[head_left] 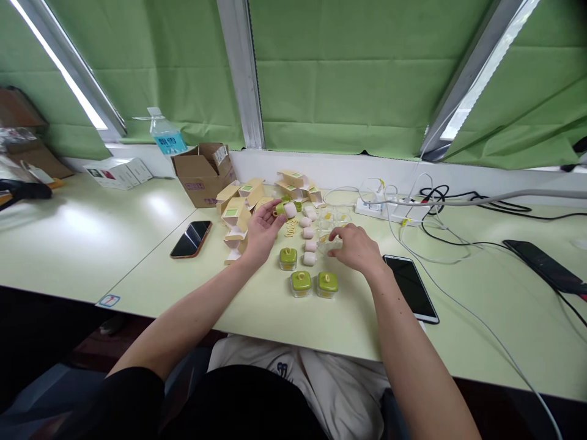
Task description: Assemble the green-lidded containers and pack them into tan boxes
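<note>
My left hand is closed on a green lid with a pale pink, cylinder-shaped plug on it. My right hand has its thumb and index finger around a small clear container; whether it is lifted I cannot tell. More clear containers stand just beyond. Between my hands runs a column of pale cylinders, beside a few yellow rings. Nearer to me stand three clear square jars with green lids, one jar at the left, another in the middle and one at the right.
Opened cream cartons lie left of my left hand, with a cardboard box behind them. A phone lies at the left, and another phone lies under my right forearm's side. White cables and a power strip spread across the right.
</note>
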The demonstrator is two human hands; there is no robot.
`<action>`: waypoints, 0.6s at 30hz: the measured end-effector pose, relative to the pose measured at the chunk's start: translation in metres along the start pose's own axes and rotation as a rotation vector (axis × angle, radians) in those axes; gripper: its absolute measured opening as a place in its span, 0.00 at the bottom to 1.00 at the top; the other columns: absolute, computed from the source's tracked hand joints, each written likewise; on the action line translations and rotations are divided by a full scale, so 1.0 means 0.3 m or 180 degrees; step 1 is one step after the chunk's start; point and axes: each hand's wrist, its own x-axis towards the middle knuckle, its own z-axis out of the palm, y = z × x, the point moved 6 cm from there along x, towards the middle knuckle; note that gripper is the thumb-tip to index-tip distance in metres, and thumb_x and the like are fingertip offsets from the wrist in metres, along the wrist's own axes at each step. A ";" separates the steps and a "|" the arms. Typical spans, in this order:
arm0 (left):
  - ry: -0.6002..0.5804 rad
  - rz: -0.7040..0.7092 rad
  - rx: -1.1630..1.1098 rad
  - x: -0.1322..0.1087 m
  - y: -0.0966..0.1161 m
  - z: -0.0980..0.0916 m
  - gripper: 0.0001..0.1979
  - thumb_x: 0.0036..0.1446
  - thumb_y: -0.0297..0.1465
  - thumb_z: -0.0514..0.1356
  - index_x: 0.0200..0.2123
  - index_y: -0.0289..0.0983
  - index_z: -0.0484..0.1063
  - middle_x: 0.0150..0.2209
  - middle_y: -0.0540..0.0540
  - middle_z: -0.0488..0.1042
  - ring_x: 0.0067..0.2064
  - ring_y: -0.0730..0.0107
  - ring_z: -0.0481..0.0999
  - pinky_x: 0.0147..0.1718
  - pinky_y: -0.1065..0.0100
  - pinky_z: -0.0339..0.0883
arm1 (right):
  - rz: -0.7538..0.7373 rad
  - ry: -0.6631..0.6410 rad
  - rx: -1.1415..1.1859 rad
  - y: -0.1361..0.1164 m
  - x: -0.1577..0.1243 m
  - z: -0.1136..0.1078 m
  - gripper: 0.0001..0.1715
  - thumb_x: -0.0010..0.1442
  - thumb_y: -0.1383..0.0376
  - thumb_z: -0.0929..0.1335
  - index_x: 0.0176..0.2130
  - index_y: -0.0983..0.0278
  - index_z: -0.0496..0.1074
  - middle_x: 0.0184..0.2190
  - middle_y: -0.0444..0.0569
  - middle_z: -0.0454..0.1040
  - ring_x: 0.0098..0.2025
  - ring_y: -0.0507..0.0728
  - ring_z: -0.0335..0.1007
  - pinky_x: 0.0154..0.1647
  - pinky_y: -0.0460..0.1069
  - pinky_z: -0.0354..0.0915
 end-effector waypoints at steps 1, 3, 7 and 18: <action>-0.0012 -0.0004 -0.0004 0.001 -0.003 0.000 0.33 0.58 0.50 0.79 0.59 0.40 0.79 0.58 0.38 0.83 0.60 0.59 0.84 0.63 0.57 0.78 | -0.0027 -0.0086 -0.0070 -0.005 -0.003 0.008 0.19 0.65 0.60 0.78 0.55 0.53 0.82 0.63 0.57 0.77 0.68 0.71 0.70 0.50 0.57 0.71; -0.0024 0.0004 -0.0016 0.001 -0.007 -0.001 0.33 0.59 0.50 0.79 0.60 0.40 0.79 0.58 0.38 0.83 0.60 0.59 0.85 0.63 0.57 0.79 | 0.0002 -0.0229 -0.0197 -0.009 -0.004 0.024 0.20 0.65 0.58 0.79 0.56 0.53 0.82 0.63 0.58 0.75 0.69 0.72 0.69 0.51 0.58 0.71; -0.0041 0.0068 -0.0012 0.000 -0.011 -0.001 0.32 0.59 0.50 0.78 0.60 0.41 0.79 0.59 0.38 0.83 0.61 0.58 0.84 0.63 0.57 0.79 | 0.0152 -0.0386 -0.0254 -0.020 0.004 0.058 0.21 0.66 0.49 0.79 0.53 0.56 0.81 0.61 0.58 0.77 0.64 0.71 0.75 0.51 0.58 0.71; -0.0141 0.0017 -0.0090 -0.007 0.003 0.008 0.32 0.60 0.51 0.77 0.61 0.42 0.79 0.60 0.38 0.84 0.62 0.58 0.84 0.65 0.56 0.78 | 0.0040 0.0313 0.0924 0.029 0.020 -0.008 0.14 0.64 0.64 0.74 0.49 0.59 0.71 0.50 0.56 0.81 0.51 0.66 0.81 0.49 0.57 0.72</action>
